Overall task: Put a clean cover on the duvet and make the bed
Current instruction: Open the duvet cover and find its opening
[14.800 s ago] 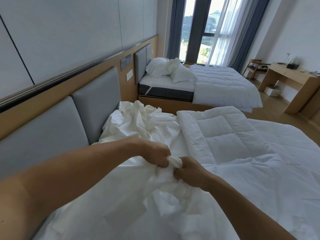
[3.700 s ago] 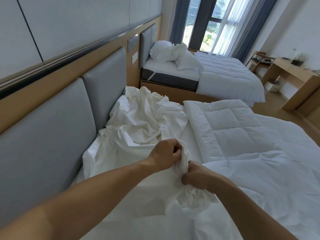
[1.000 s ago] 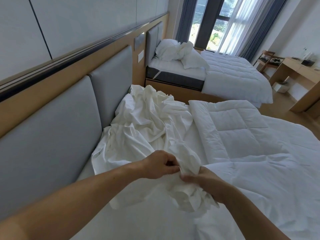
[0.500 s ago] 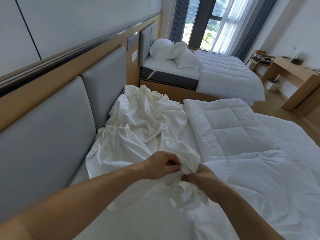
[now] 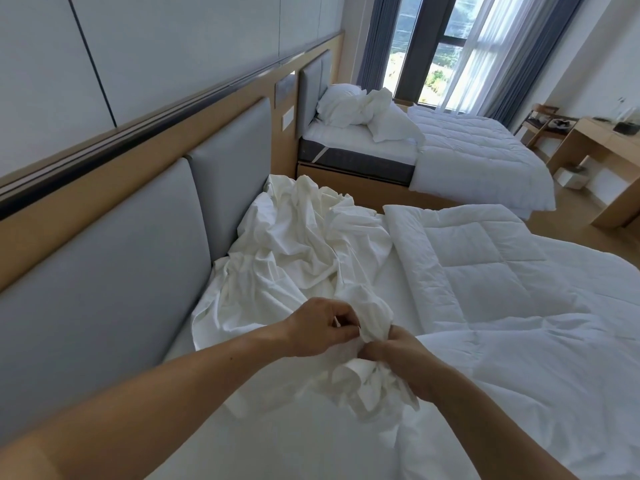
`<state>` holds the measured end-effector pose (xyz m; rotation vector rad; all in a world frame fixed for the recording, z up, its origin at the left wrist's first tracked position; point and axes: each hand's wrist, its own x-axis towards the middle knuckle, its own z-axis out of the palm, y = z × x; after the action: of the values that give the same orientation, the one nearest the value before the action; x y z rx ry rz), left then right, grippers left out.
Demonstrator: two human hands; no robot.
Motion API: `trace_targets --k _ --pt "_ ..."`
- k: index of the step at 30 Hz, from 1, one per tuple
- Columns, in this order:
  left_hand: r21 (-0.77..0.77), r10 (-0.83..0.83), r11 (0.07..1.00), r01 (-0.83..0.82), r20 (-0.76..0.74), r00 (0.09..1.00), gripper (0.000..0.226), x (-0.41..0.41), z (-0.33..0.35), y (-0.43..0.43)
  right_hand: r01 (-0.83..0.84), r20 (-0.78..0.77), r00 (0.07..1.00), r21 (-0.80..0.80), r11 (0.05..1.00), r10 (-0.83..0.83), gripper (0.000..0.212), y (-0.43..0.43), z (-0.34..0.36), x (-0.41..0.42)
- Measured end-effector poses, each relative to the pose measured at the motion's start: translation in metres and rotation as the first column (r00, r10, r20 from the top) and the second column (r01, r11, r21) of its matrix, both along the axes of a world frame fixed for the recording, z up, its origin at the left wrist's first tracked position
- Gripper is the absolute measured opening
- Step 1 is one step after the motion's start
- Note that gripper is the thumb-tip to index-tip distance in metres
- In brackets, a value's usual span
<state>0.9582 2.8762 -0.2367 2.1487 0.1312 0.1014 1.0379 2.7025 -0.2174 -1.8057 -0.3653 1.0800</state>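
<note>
Your left hand (image 5: pixel 320 329) pinches the bunched cover (image 5: pixel 298 247) | your right hand (image 5: pixel 398 355) grips the same bunch, hands nearly touching | cover sprawls toward the grey headboard (image 5: pixel 138 254) | quilted duvet (image 5: pixel 502 289) lies just right of it.

On my feed the cover (image 5: pixel 298 244) is thin matt white cloth, all creased, and the duvet (image 5: pixel 485 268) is puffy quilted fabric. Headboard pads (image 5: pixel 104 271) look smooth grey, framed in matt light wood.
</note>
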Motion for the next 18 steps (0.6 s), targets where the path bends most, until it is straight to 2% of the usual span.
trace_targets --k 3,6,8,13,15,18 --pt "-0.002 -0.012 1.0 0.012 0.012 1.0 0.005 -0.004 0.001 -0.001 0.037 -0.059 0.998 0.031 0.999 -0.035 0.029 -0.002 0.0 0.003" --pt "0.15 -0.018 0.989 0.009 0.061 0.998 0.007 -0.005 0.001 -0.003 -0.022 -0.034 0.999 0.009 1.0 0.022 0.04 -0.002 0.002 0.004" --pt "0.194 -0.031 0.981 0.016 0.073 0.997 0.009 -0.006 0.001 -0.003 -0.052 -0.042 0.998 0.02 0.998 0.053 0.036 -0.006 0.005 0.006" --pt "0.004 -0.053 0.999 0.053 -0.027 0.998 0.005 -0.001 0.004 -0.004 0.045 -0.119 0.993 0.208 0.977 -0.021 0.039 -0.009 0.002 0.008" --pt "-0.069 -0.066 0.996 0.06 -0.075 0.995 0.006 0.001 0.005 -0.002 0.07 -0.099 0.994 0.208 0.976 -0.05 0.038 -0.006 -0.004 0.005" --pt "-0.067 -0.092 0.994 0.085 -0.107 0.99 0.009 0.002 0.003 0.004 0.088 -0.079 0.994 0.203 0.975 -0.073 0.038 -0.005 -0.007 0.001"
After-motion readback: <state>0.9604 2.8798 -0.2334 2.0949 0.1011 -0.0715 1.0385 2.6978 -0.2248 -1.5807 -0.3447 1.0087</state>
